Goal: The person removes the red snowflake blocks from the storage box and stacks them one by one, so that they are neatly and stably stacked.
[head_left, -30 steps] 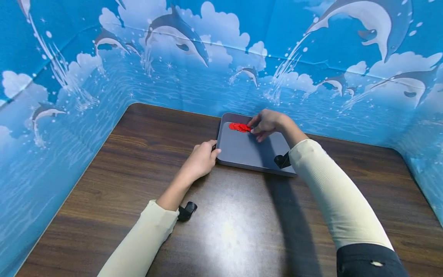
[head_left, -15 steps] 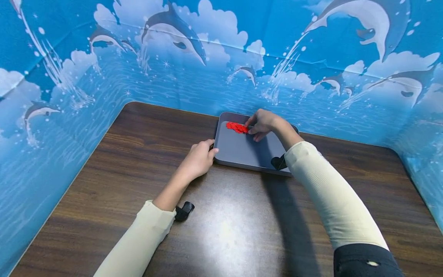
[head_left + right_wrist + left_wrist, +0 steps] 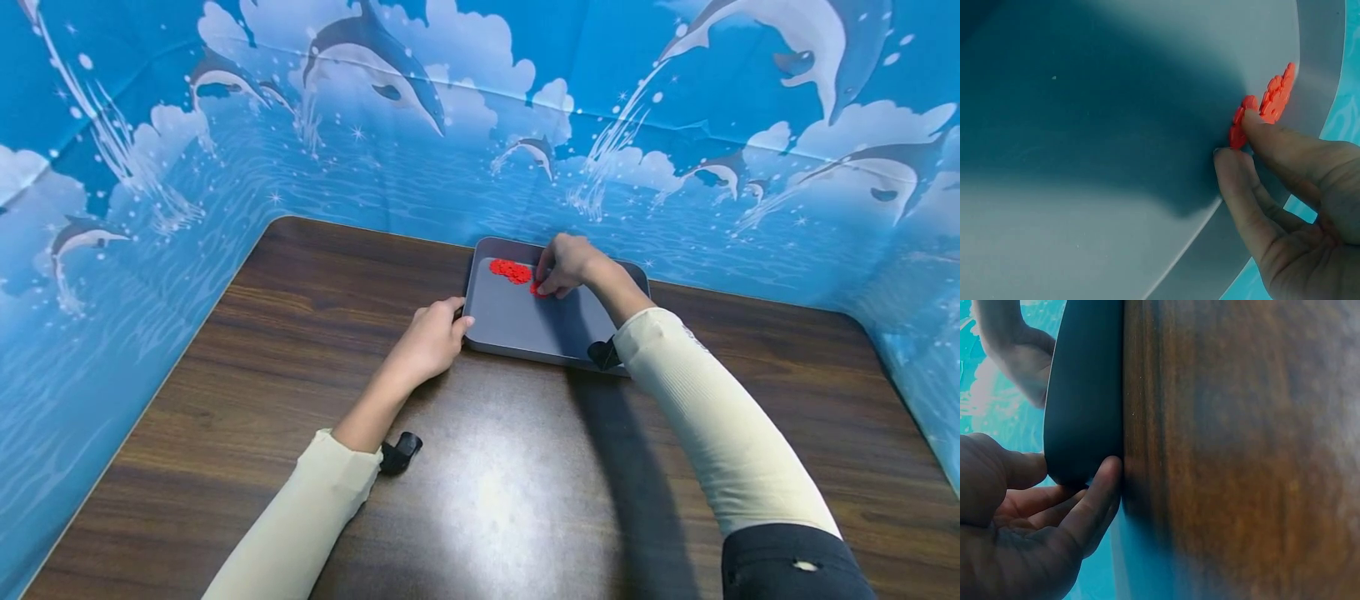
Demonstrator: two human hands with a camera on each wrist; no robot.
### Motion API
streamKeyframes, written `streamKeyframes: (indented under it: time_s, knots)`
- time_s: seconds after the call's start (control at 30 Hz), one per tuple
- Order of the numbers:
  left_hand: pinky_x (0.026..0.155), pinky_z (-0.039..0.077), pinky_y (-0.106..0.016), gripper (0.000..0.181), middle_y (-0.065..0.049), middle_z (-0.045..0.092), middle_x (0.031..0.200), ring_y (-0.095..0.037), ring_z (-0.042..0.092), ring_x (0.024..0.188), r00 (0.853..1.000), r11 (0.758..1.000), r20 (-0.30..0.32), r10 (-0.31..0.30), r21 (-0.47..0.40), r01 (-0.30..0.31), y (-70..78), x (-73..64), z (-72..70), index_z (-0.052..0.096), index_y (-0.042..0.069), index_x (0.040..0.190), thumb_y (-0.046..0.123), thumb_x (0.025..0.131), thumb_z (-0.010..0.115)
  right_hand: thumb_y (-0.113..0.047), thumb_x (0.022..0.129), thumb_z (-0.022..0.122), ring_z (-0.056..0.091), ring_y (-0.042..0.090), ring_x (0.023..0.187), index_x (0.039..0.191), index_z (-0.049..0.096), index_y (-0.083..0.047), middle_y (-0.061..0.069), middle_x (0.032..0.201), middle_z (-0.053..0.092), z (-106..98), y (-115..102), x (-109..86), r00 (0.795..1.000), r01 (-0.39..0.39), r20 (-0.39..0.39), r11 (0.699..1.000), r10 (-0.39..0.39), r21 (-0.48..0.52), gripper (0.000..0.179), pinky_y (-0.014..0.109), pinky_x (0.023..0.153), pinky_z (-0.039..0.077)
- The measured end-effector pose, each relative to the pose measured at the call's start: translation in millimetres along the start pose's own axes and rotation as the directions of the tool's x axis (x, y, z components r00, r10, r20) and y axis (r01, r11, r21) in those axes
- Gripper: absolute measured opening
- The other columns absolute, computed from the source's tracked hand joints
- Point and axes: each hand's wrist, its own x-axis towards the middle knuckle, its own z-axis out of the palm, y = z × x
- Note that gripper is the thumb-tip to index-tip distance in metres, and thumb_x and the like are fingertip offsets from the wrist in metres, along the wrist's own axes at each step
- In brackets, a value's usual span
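Note:
A grey rectangular tray [image 3: 517, 321] lies on the table near its back edge. Its left side is held by my left hand [image 3: 433, 337]; in the left wrist view the thumb [image 3: 1025, 470] touches the rim and the fingers lie against the outer wall. Inside the tray, by the back left, is a cluster of red scalloped flat pieces [image 3: 510, 270]. Just right of it my right hand [image 3: 570, 265] reaches down and pinches a small red scalloped piece [image 3: 1240, 128] between thumb and finger. That piece stands on edge close to the other red pieces [image 3: 1277, 97]. Its exact kind is unclear.
The dark wood-grain table [image 3: 300, 333] extends around the tray. A blue dolphin-print curtain [image 3: 420, 167] hangs right behind the tray and along both sides. Black wrist straps [image 3: 400, 452] sit at both sleeves.
My right hand has drawn a red piece slightly right and toward me, opening a gap from the cluster. My left hand keeps its hold on the tray.

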Motion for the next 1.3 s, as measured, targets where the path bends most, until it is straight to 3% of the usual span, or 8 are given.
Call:
streamKeyframes:
  time_s: [0.27, 0.67, 0.87, 1.03, 1.13, 1.3]
  knots:
    - [0.083, 0.056, -0.039, 0.053, -0.024, 0.066, 0.141, -0.025, 0.065, 0.094, 1.000, 1.000, 0.000, 0.002, -0.001, -0.002, -1.0, 1.2, 0.3, 0.038, -0.005, 0.164, 0.021, 0.118, 0.045, -0.003, 0.103, 0.070, 0.078, 0.032, 0.107, 0.117, 0.074, 0.005, 0.023, 0.123, 0.073, 2.3, 5.0, -1.3, 0.998, 0.024, 0.052, 0.997, -0.020, -0.072, 0.017, 0.036, 0.091, 0.064]
    - [0.082, 0.054, -0.038, 0.054, -0.024, 0.065, 0.142, -0.024, 0.063, 0.090, 1.000, 1.000, 0.011, -0.007, -0.008, 0.008, -0.1, -0.4, -0.8, 0.037, -0.005, 0.164, 0.021, 0.118, 0.045, -0.003, 0.110, 0.055, 0.075, 0.032, 0.115, 0.136, 0.067, 0.012, 0.028, 0.133, 0.068, 1.9, 12.0, -4.4, 0.991, 0.072, 0.118, 0.992, -0.060, -0.100, 0.032, 0.036, 0.095, 0.063]
    - [0.085, 0.055, -0.040, 0.053, -0.024, 0.065, 0.143, -0.025, 0.065, 0.095, 1.000, 1.000, 0.007, -0.006, -0.004, 0.006, -0.7, 0.9, -0.6, 0.037, -0.004, 0.164, 0.021, 0.118, 0.045, 0.001, 0.110, 0.048, 0.072, 0.023, 0.104, 0.139, 0.061, 0.015, 0.031, 0.141, 0.061, -2.1, 17.1, -7.7, 0.988, 0.033, 0.150, 0.998, -0.042, 0.057, 0.035, 0.034, 0.094, 0.064]
    - [0.082, 0.054, -0.038, 0.053, -0.024, 0.067, 0.138, -0.024, 0.064, 0.090, 1.000, 1.000, 0.010, 0.000, -0.006, 0.000, -1.3, 0.7, -0.3, 0.037, -0.005, 0.164, 0.021, 0.118, 0.045, 0.004, 0.111, 0.046, 0.069, 0.014, 0.088, 0.141, 0.056, 0.019, 0.035, 0.143, 0.058, -5.3, 26.3, -9.8, 0.990, -0.008, 0.141, 0.978, -0.022, 0.209, 0.035, 0.032, 0.091, 0.064]
    - [0.082, 0.055, -0.038, 0.053, -0.025, 0.066, 0.140, -0.024, 0.064, 0.091, 1.000, 1.000, 0.010, 0.003, -0.004, -0.003, -1.5, 1.2, -0.4, 0.037, -0.005, 0.164, 0.021, 0.118, 0.045, 0.004, 0.111, 0.048, 0.072, 0.016, 0.090, 0.146, 0.052, 0.019, 0.036, 0.141, 0.058, -8.6, 32.3, -13.3, 0.992, -0.019, 0.127, 0.966, -0.014, 0.257, 0.038, 0.033, 0.092, 0.064]
    - [0.088, 0.057, -0.042, 0.053, -0.026, 0.063, 0.147, -0.027, 0.067, 0.101, 1.000, 1.000, 0.009, 0.003, 0.004, -0.003, -1.8, 1.4, -1.1, 0.038, -0.005, 0.164, 0.021, 0.118, 0.045, 0.006, 0.109, 0.052, 0.073, 0.021, 0.098, 0.138, 0.055, 0.018, 0.031, 0.134, 0.057, -16.8, 40.1, -21.6, 0.993, -0.028, 0.119, 0.953, -0.009, 0.303, 0.032, 0.037, 0.097, 0.063]
